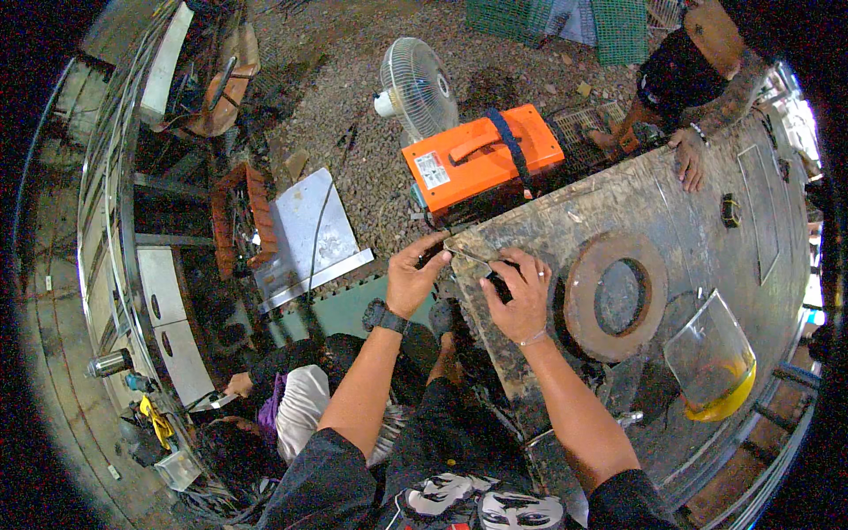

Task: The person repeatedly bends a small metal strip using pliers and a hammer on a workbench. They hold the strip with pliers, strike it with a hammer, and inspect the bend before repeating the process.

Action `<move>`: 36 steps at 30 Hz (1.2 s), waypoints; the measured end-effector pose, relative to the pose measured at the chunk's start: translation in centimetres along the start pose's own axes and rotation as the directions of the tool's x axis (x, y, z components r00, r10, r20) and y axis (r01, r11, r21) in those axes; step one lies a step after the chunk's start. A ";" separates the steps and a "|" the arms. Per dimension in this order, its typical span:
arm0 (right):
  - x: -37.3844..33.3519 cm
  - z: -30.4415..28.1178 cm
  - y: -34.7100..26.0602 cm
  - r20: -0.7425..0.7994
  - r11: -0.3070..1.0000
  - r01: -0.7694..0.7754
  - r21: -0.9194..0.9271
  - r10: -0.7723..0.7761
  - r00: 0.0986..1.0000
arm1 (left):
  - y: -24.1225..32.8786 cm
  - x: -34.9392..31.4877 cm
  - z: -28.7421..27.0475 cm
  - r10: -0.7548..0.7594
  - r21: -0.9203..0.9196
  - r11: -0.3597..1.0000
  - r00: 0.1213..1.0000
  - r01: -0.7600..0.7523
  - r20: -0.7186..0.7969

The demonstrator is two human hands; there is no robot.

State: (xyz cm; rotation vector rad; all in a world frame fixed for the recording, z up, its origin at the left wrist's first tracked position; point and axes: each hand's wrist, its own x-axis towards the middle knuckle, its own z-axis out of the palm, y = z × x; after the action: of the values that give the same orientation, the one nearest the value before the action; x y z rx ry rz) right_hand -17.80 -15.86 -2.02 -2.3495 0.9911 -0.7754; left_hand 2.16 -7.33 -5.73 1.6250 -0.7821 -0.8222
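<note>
A short, thin metal rod [469, 256] spans the gap between my two hands above the near left corner of the worktable. My left hand [413, 278], with a dark watch on its wrist, pinches the rod's left end between thumb and fingers. At the other end, the fingers of my right hand [519, 299] close on it; a ring and a thin bracelet show on that side. Something dark sits under the right palm, too shaded to name. Just right of this hand lies a thick rusty metal ring [583, 296], flat on the worktable [565, 216].
Beyond the table stand an orange machine [481, 159] with a blue strap and a fan [420, 84]. A clear face shield [711, 349] lies at right. One co-worker's hand [687, 159] rests on the far edge; another person [305, 406] crouches at lower left. A metal sheet [314, 225] lies leftward.
</note>
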 end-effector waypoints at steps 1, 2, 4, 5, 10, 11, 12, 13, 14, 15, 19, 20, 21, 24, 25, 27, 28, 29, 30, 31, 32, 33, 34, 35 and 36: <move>0.0 0.0 0.0 0.003 1.000 0.000 -0.003 0.000 1.000 | 0.1 0.0 -0.1 0.008 -0.012 1.000 1.000 -0.008 0.005; 0.0 0.0 0.0 0.003 1.000 0.001 -0.004 -0.001 1.000 | 0.2 0.0 -0.2 0.002 -0.006 1.000 1.000 -0.002 0.013; 0.1 0.0 0.0 0.006 1.000 -0.003 -0.006 0.003 1.000 | 0.2 0.0 -0.3 -0.002 -0.002 1.000 1.000 0.002 0.018; 0.1 -0.1 -0.1 0.013 1.000 0.000 -0.010 0.000 1.000 | 0.2 0.1 -0.2 0.000 -0.004 1.000 1.000 0.000 0.014; 0.2 -0.2 -0.2 0.026 1.000 0.003 -0.015 -0.002 1.000 | 0.0 0.2 -0.3 0.000 -0.002 1.000 1.000 0.000 0.014; 0.2 -0.2 -0.2 0.028 1.000 -0.001 -0.018 0.001 1.000 | 0.0 0.1 -0.3 -0.012 0.003 1.000 1.000 0.012 0.015; 0.2 -0.2 -0.2 0.029 1.000 -0.004 -0.022 0.005 1.000 | 0.1 0.1 -0.3 -0.023 0.026 0.999 1.000 0.023 0.015; 0.2 -0.2 -0.2 0.031 1.000 -0.008 -0.026 0.009 0.999 | 0.1 0.1 -0.3 -0.021 0.017 1.000 1.000 0.021 0.016; 0.2 -0.2 -0.2 0.026 1.000 0.000 -0.026 0.000 1.000 | 0.1 0.1 -0.3 -0.017 0.026 1.000 1.000 0.017 0.015; 0.2 -0.2 -0.1 0.021 1.000 0.008 -0.026 -0.008 1.000 | 0.1 0.1 -0.3 -0.010 0.052 0.999 1.000 0.009 0.007; 0.1 0.0 0.0 0.030 1.000 -0.006 -0.017 0.006 1.000 | 0.1 0.0 0.0 0.005 -0.001 1.000 1.000 -0.005 -0.007; 0.1 0.0 0.0 0.030 1.000 -0.007 -0.017 0.007 1.000 | 0.1 0.0 0.0 -0.026 0.000 1.000 1.000 0.026 -0.006; 0.0 0.0 0.0 0.029 1.000 -0.009 -0.016 0.010 1.000 | 0.0 0.0 0.0 -0.062 0.016 0.998 0.998 0.063 -0.013; 0.0 0.0 0.0 0.040 1.000 -0.015 -0.013 0.015 0.999 | 0.0 0.0 -0.1 -0.090 -0.014 0.996 0.996 0.090 0.005; 0.0 -0.1 0.0 0.044 1.000 -0.016 -0.011 0.017 0.999 | 0.0 0.0 -0.1 -0.061 -0.034 0.998 0.998 0.061 0.007; 0.1 -0.1 0.0 0.049 1.000 -0.020 -0.009 0.021 0.999 | 0.1 0.1 -0.1 -0.042 -0.032 0.999 0.999 0.042 0.008; 0.1 -0.2 -0.1 0.057 1.000 -0.028 0.004 0.028 0.998 | 0.1 0.1 -0.2 -0.036 -0.028 0.999 0.999 0.037 0.010; 0.1 -0.2 -0.1 0.045 1.000 -0.018 -0.010 0.018 0.999 | 0.2 0.1 -0.2 -0.028 -0.015 0.999 1.000 0.028 0.013; 0.2 -0.2 -0.1 0.040 1.000 -0.013 -0.015 0.014 0.999 | 0.3 0.2 -0.2 -0.010 0.009 1.000 1.000 0.010 0.011; 0.2 -0.2 -0.1 0.039 1.000 -0.013 -0.013 0.014 0.999 | 0.3 0.2 -0.2 -0.016 0.010 1.000 1.000 0.016 0.018; 0.2 -0.1 -0.1 0.027 1.000 -0.004 -0.023 0.005 1.000 | 0.4 0.2 -0.3 -0.013 0.024 1.000 1.000 0.013 0.022; 0.2 -0.1 -0.1 0.019 1.000 0.000 -0.027 0.000 1.000 | 0.4 0.3 -0.3 -0.007 0.054 0.999 1.000 0.006 0.021; 0.1 -0.1 -0.1 0.014 1.000 -0.002 -0.021 0.002 1.000 | 0.4 0.3 -0.3 -0.009 0.022 1.000 1.000 0.008 0.028; 0.1 0.0 -0.1 0.016 1.000 0.002 -0.031 -0.001 1.000 | 0.5 0.3 -0.4 -0.007 0.006 1.000 1.000 0.007 0.030; 0.1 0.0 -0.1 0.023 1.000 -0.003 -0.031 0.003 1.000 | 0.4 0.3 -0.4 -0.009 0.005 1.000 0.999 0.009 0.035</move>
State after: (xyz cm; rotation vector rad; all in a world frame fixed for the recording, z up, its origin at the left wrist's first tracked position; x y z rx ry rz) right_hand -17.73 -15.88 -1.95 -2.3777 1.0039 -0.7357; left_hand 2.62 -7.47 -5.26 1.6227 -0.8023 -0.8573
